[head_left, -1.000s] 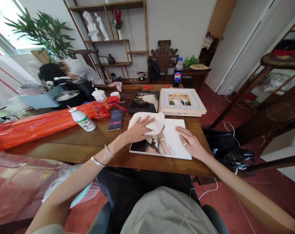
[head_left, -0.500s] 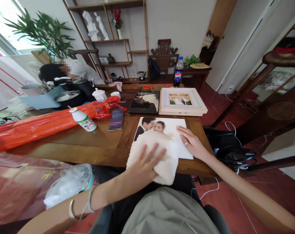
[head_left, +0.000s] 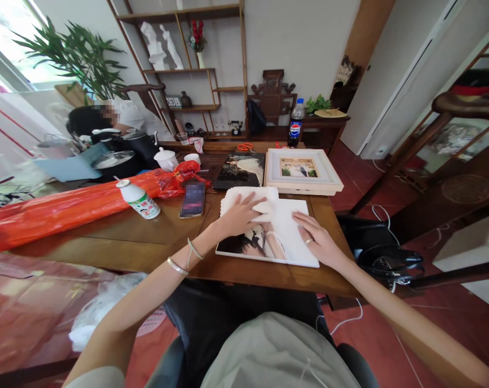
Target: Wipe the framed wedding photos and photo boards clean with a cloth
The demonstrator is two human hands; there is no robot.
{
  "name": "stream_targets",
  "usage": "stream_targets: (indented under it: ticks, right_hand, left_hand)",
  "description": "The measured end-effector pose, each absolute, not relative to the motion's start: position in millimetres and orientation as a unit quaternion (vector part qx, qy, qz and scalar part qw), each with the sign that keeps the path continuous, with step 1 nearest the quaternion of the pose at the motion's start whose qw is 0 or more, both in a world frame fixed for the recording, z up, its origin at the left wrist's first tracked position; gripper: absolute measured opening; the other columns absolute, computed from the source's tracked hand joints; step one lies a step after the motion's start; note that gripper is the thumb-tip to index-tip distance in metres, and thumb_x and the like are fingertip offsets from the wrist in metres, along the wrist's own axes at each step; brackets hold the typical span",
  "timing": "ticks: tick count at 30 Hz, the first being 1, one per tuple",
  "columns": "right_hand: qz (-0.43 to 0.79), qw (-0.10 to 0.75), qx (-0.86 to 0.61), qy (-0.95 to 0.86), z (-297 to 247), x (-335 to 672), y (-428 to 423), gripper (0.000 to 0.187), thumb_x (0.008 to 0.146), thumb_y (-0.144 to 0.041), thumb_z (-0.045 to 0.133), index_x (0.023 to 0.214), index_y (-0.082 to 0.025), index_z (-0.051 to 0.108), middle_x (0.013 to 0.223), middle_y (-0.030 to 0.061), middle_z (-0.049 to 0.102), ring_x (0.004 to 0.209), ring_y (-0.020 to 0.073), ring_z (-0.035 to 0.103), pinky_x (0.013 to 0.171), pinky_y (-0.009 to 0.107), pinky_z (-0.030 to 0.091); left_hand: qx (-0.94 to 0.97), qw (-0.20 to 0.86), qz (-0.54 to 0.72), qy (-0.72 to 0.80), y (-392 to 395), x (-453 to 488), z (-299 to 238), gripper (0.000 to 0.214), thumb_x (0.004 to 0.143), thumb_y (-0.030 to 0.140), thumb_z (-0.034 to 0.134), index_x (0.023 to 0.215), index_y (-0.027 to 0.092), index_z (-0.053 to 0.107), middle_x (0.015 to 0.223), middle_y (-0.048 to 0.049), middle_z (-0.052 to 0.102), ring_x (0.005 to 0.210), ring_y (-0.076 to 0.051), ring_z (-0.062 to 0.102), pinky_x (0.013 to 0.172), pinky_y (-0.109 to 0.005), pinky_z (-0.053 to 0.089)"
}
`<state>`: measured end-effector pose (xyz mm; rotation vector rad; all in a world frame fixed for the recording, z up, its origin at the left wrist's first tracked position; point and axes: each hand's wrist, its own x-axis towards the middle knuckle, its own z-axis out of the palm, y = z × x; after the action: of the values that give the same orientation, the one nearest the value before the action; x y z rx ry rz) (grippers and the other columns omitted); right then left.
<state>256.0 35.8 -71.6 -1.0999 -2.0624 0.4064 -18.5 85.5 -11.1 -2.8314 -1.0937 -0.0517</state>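
Plainly, a brown wooden tabletop [head_left: 118, 245] is seen, with a strip of wood left showing along its front edge. Its left part is crossed by a long red wrapped bundle [head_left: 78, 202]. A flat photo board [head_left: 290, 245] is laid near the front edge. Just behind it, the way is bounded by a framed picture [head_left: 298, 168] and a dark photo [head_left: 244, 170]. The board's top left is covered by a white cloth [head_left: 271, 200], pressed by the left hand [head_left: 241, 215], fingers spread. The right side is touched by the right hand [head_left: 315, 236], laid flat. A Pepsi mark is shown on the cola bottle [head_left: 296, 123]; the small white bottle's [head_left: 139, 199] words cannot be read.
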Motion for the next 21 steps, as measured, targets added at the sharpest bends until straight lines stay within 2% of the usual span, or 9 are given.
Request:
stream_targets:
  ticks: [4,8,11,15,18,21]
  right_hand:
    - [0.161,0.375,-0.430,-0.805,-70.0,255.1,35.5,0.039,0.096,-0.027,0.042,0.132,-0.027,0.056,0.138,0.0081,0.056,0.133,0.0248,0.046,0.112,0.052,0.038]
    - [0.162,0.368,-0.436,-0.805,-69.6,254.7,35.1,0.039,0.096,-0.027,0.042,0.132,-0.027,0.056,0.138,0.0080,0.055,0.134,0.0247,0.045,0.112,0.053,0.036]
    - [0.165,0.367,-0.440,-0.802,-69.7,255.0,34.8,0.040,0.095,-0.025,0.040,0.132,-0.026,0.056,0.139,0.0080,0.055,0.134,0.0250,0.044,0.113,0.052,0.036]
    - [0.169,0.365,-0.435,-0.806,-69.6,255.9,34.9,0.043,0.093,-0.022,0.041,0.134,-0.025,0.055,0.140,0.0085,0.054,0.135,0.0257,0.044,0.113,0.053,0.034]
    - [0.163,0.360,-0.434,-0.810,-70.0,256.3,35.7,0.042,0.093,-0.022,0.043,0.133,-0.025,0.055,0.139,0.0086,0.054,0.135,0.0261,0.044,0.113,0.054,0.035]
    - [0.152,0.362,-0.433,-0.811,-71.0,256.4,36.5,0.039,0.095,-0.024,0.042,0.131,-0.024,0.056,0.138,0.0100,0.055,0.134,0.0259,0.045,0.112,0.054,0.036]
  left_hand:
    - [-0.941,0.035,-0.031,-0.334,63.9,-19.8,-5.1,0.030,0.096,0.027,0.044,0.116,0.019,0.066,0.151,-0.0039,0.038,0.143,-0.035,0.020,0.113,-0.058,0.023]
    - [-0.955,-0.007,-0.009,-0.295,12.2,-14.6,-1.1,0.025,0.090,0.023,0.052,0.108,0.025,0.070,0.153,0.0000,0.034,0.144,-0.038,0.018,0.112,-0.063,0.022]
    - [-0.967,-0.026,0.000,-0.255,-25.9,-10.8,0.6,0.029,0.087,0.024,0.055,0.113,0.026,0.067,0.155,0.0001,0.030,0.144,-0.040,0.014,0.112,-0.065,0.020]
    - [-0.967,-0.032,-0.010,-0.253,-39.9,-9.0,-1.1,0.035,0.087,0.028,0.057,0.122,0.024,0.062,0.156,-0.0068,0.027,0.143,-0.040,0.018,0.111,-0.063,0.023]
    - [-0.954,-0.022,-0.026,-0.298,-16.9,-8.2,-4.5,0.030,0.091,0.033,0.055,0.114,0.020,0.067,0.154,-0.0154,0.028,0.142,-0.038,0.025,0.110,-0.059,0.027]
    - [-0.947,0.007,-0.034,-0.320,22.0,-7.2,-6.9,0.030,0.093,0.036,0.052,0.110,0.016,0.069,0.151,-0.0181,0.033,0.140,-0.036,0.029,0.109,-0.055,0.030]
